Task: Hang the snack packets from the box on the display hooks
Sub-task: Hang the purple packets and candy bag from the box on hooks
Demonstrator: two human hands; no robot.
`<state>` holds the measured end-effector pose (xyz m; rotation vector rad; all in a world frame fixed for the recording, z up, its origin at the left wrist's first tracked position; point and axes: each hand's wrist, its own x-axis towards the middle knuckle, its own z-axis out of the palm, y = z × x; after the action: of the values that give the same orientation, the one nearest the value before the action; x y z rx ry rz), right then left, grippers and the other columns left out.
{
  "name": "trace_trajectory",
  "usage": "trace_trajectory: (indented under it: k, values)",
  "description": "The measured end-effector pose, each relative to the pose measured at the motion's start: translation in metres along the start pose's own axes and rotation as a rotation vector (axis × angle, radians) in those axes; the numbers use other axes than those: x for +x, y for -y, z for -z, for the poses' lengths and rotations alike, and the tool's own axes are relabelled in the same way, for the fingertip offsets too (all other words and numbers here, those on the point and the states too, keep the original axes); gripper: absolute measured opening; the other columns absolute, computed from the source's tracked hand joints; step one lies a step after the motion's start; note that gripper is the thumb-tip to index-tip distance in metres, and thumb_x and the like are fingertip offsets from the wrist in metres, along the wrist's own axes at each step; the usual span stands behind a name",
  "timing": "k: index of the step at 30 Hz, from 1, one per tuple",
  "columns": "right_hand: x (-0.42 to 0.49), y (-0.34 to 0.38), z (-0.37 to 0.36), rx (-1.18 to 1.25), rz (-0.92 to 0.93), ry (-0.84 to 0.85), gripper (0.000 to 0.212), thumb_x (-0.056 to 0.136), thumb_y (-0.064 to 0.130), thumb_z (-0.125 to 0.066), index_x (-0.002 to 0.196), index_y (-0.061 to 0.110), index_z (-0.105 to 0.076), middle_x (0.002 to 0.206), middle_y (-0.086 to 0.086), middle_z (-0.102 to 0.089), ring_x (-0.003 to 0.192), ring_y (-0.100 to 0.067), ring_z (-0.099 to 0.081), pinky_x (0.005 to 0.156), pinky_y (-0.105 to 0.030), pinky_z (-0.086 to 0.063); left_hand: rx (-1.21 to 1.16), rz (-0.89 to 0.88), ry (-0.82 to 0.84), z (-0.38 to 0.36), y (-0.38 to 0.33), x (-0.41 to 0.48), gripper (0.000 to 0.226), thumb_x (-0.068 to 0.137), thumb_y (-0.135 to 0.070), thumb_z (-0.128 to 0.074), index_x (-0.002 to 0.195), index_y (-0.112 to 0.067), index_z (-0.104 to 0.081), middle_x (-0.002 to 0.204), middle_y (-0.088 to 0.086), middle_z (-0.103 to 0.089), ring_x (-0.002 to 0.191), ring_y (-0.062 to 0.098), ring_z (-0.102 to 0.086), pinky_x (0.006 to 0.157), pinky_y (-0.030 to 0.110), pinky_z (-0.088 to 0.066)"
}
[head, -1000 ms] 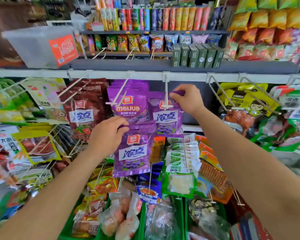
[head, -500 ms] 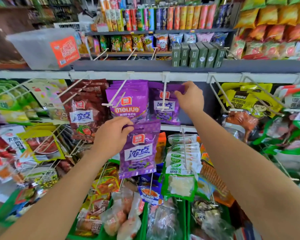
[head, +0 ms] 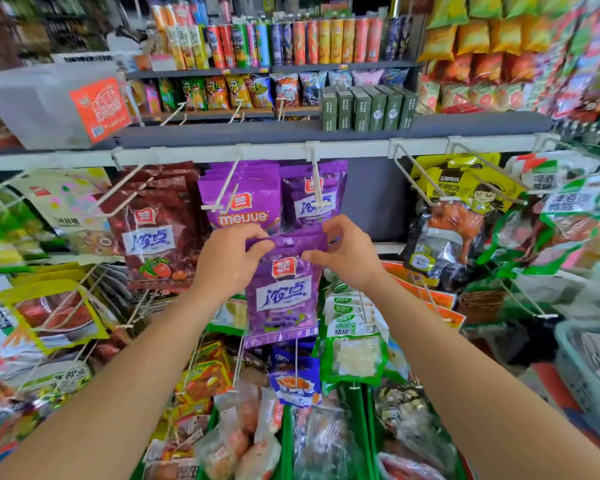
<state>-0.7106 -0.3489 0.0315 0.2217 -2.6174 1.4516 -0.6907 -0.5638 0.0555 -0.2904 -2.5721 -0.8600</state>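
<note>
Single head-worn wide-angle view, facing forward and slightly down; very near the white wire display hooks (head: pixel 316 181) under a grey shelf board (head: pixel 222 133), which fill the frame; edges bend

Bare forearms (head: pixel 118 386), apparently to the elbow.

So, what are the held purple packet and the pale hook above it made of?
The purple packet: thin glossy plastic film, judging by its sheen and crinkles. The hook: matte cream, probably plastic or coated wire; the picture cannot settle it.
</note>
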Motion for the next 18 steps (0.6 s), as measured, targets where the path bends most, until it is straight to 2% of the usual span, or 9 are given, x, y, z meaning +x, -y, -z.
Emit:
trace_trajectory:
  k: [3, 5, 7, 10, 12, 14, 16, 18]
  values:
    - [-0.001, -0.001, -0.005, -0.005, -0.018, -0.036, 0.044, 0.067, 0.030, -0.091, 0.093, 0.020, -0.056, 0.088, 0.006, -0.063, 0.068, -0.005, -0.052, 0.063, -0.020, -0.041, -0.056, 0.026, -0.003, 0.002, 0.001, -0.001, 0.017, 0.081, -0.038, -0.074, 0.077, -0.021, -0.072, 0.077, -0.008, -0.069, 0.077, 0.011, -0.061, 0.070, 0.033, -0.047]
    - [-0.003, 0.001, -0.004, -0.019, -0.018, -0.041, 0.039, 0.067, 0.027, -0.091, 0.088, 0.020, -0.059, 0.080, 0.011, -0.061, 0.066, 0.000, -0.050, 0.059, -0.015, -0.039, -0.089, 0.040, 0.007, 0.004, 0.005, -0.001, 0.020, 0.079, -0.041, -0.075, 0.071, -0.023, -0.071, 0.071, -0.010, -0.067, 0.072, 0.005, -0.059, 0.068, 0.030, -0.045]
    - [-0.004, 0.003, -0.001, -0.040, -0.015, -0.045, 0.036, 0.066, 0.028, -0.092, 0.087, 0.021, -0.063, 0.075, 0.013, -0.060, 0.064, 0.000, -0.050, 0.055, -0.009, -0.038, -0.124, 0.047, 0.013, 0.007, 0.006, -0.001, 0.020, 0.077, -0.039, -0.077, 0.067, -0.022, -0.070, 0.068, -0.008, -0.067, 0.071, 0.003, -0.059, 0.065, 0.020, -0.042]
    - [-0.002, 0.005, 0.010, -0.081, 0.006, -0.070, 0.031, 0.065, 0.026, -0.092, 0.085, 0.022, -0.068, 0.068, 0.006, -0.060, 0.058, -0.004, -0.050, 0.052, -0.008, -0.038, -0.140, 0.019, 0.071, 0.013, 0.005, -0.003, 0.016, 0.076, -0.028, -0.080, 0.068, -0.024, -0.067, 0.075, -0.005, -0.069, 0.073, -0.004, -0.057, 0.064, 0.008, -0.038]
    - [-0.001, 0.005, 0.021, -0.107, 0.058, -0.059, 0.026, 0.066, 0.024, -0.091, 0.083, 0.022, -0.072, 0.064, 0.003, -0.059, 0.053, -0.002, -0.048, 0.052, -0.009, -0.037, -0.112, 0.001, 0.147, 0.017, 0.005, -0.005, 0.010, 0.078, -0.026, -0.079, 0.076, -0.023, -0.070, 0.082, -0.005, -0.068, 0.074, -0.001, -0.055, 0.066, 0.004, -0.036]
    - [-0.002, 0.008, 0.030, -0.141, 0.127, 0.007, 0.018, 0.072, 0.021, -0.088, 0.083, 0.020, -0.074, 0.066, 0.004, -0.059, 0.052, 0.000, -0.049, 0.056, -0.011, -0.037, -0.096, -0.008, 0.201, 0.019, 0.005, -0.007, 0.011, 0.078, -0.025, -0.078, 0.085, -0.018, -0.074, 0.085, -0.008, -0.067, 0.081, 0.004, -0.055, 0.068, 0.002, -0.035]
    - [-0.002, 0.008, 0.037, -0.200, 0.201, 0.059, 0.011, 0.077, 0.018, -0.084, 0.084, 0.016, -0.075, 0.074, 0.011, -0.061, 0.063, -0.002, -0.055, 0.066, -0.018, -0.042, -0.095, -0.024, 0.219, 0.019, 0.004, -0.007, 0.013, 0.077, -0.023, -0.079, 0.087, -0.015, -0.075, 0.084, -0.009, -0.066, 0.078, 0.003, -0.055, 0.068, 0.002, -0.036]
    - [-0.001, 0.005, 0.045, -0.226, 0.246, 0.027, 0.010, 0.081, 0.016, -0.080, 0.082, 0.020, -0.071, 0.077, 0.012, -0.060, 0.073, -0.016, -0.060, 0.072, -0.029, -0.045, -0.081, -0.033, 0.211, 0.022, 0.007, -0.008, 0.014, 0.077, -0.021, -0.080, 0.087, -0.014, -0.075, 0.078, -0.013, -0.064, 0.071, -0.001, -0.055, 0.066, 0.003, -0.036]
